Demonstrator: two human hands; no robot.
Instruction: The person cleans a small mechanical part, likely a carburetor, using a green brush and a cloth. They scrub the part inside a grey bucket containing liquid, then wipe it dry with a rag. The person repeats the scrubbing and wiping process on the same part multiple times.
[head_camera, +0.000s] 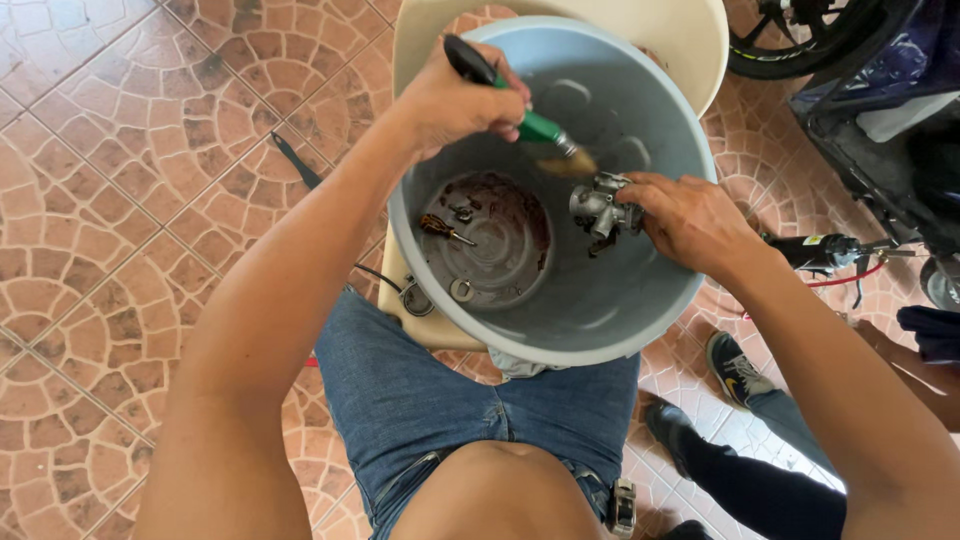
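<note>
Over bucket (640, 320): left hand (455, 100) grips brush (520, 118), right hand (690, 220) pinches carburetor (600, 208); wet grip could slip, part drops.

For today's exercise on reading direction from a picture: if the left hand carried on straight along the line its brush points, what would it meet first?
The left hand aims the green-handled brush down and to the right. Its bristles already sit at the grey metal engine part held by the right hand, so that part comes first, though depth is hard to judge.
</note>
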